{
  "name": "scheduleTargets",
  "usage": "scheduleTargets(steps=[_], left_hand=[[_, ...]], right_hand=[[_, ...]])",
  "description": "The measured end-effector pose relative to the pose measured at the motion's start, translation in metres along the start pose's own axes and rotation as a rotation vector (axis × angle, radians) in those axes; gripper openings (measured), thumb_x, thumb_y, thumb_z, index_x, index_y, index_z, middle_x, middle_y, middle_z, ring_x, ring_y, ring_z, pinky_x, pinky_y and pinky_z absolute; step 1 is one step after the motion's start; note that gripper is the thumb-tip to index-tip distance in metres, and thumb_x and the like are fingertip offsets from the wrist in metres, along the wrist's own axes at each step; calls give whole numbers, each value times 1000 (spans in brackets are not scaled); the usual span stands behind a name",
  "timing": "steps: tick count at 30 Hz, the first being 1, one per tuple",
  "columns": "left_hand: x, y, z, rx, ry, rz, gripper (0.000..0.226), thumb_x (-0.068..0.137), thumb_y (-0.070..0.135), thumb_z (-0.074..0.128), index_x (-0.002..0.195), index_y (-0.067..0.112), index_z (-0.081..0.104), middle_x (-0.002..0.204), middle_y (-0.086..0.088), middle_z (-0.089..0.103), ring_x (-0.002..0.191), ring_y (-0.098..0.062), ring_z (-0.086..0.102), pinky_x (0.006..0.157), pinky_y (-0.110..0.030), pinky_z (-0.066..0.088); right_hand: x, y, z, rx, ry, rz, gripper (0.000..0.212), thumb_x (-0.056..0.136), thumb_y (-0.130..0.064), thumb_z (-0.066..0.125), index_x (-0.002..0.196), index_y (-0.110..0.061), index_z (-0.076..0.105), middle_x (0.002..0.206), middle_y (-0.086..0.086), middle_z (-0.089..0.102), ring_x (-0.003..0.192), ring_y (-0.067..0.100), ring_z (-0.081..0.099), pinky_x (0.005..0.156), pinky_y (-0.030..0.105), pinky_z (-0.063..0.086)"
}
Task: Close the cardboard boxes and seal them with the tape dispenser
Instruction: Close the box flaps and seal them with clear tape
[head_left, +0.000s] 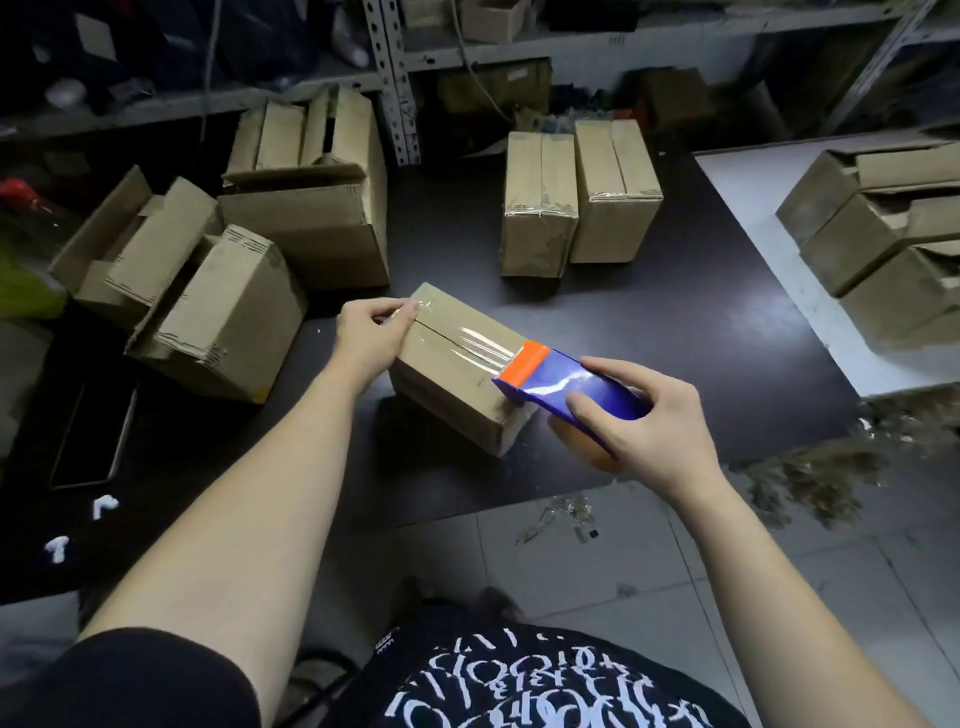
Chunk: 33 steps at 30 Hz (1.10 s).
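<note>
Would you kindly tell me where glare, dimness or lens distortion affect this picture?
Head view: a bright glare patch lies on the dark table; white highlights streak the clear tape on the box and the blue tape dispenser; the shelves at the top are dim; the wide-angle lens bows straight edges near the borders.

A small brown cardboard box (452, 374) lies closed and angled on the dark desk (675, 312), its top flaps meeting at a centre seam. Glossy clear tape (467, 345) runs along that seam. The tape dispenser (571, 387), blue with an orange front edge, sits at the box's near end, gripped by the right hand (644, 415). The left hand (369, 332) holds the far end. Two taped boxes (540, 208) stand behind, and open-flapped boxes (228, 312) crowd the left.
</note>
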<state>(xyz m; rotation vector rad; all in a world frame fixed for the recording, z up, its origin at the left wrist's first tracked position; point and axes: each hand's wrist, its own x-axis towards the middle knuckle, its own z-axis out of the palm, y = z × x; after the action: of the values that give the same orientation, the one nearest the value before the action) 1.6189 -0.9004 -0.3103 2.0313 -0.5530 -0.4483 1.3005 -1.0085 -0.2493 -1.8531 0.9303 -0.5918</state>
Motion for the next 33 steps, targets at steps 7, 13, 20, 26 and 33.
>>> scheduleTargets(steps=[7,13,20,26,33], left_hand=[[0,-6,3,-18,-1,18,32,96,38,72,122,20,76,114,7,72,109,-9,64,73,-9,44],[0,-6,2,-37,-57,26,33,95,38,73,122,20,76,110,10,73,106,-7,66,80,-15,52],[-2,-6,1,-56,-41,32,32,94,37,75,120,20,78,102,17,73,101,-1,67,71,-7,48],[0,-9,2,-77,-23,29,32,92,40,77,118,21,79,108,11,75,107,-7,69,81,-17,52],[-2,-9,4,-94,-24,20,34,94,40,75,121,20,77,112,9,74,110,-9,67,77,-12,49]], right_hand=[[-29,33,-11,66,-36,12,34,82,-22,86,114,-31,77,100,-21,77,94,6,74,79,34,61],[-35,38,-14,53,-30,3,33,82,-21,88,110,-32,75,98,-20,77,94,8,74,83,40,63],[-43,46,-16,71,-7,61,33,76,-28,92,99,-26,69,91,-12,77,82,15,74,61,37,63],[-52,54,-14,86,32,103,38,72,-28,91,94,-16,62,84,-4,75,69,6,70,52,19,54],[-46,71,2,-57,49,180,47,74,-41,93,83,-18,53,81,-5,72,65,10,68,51,32,58]])
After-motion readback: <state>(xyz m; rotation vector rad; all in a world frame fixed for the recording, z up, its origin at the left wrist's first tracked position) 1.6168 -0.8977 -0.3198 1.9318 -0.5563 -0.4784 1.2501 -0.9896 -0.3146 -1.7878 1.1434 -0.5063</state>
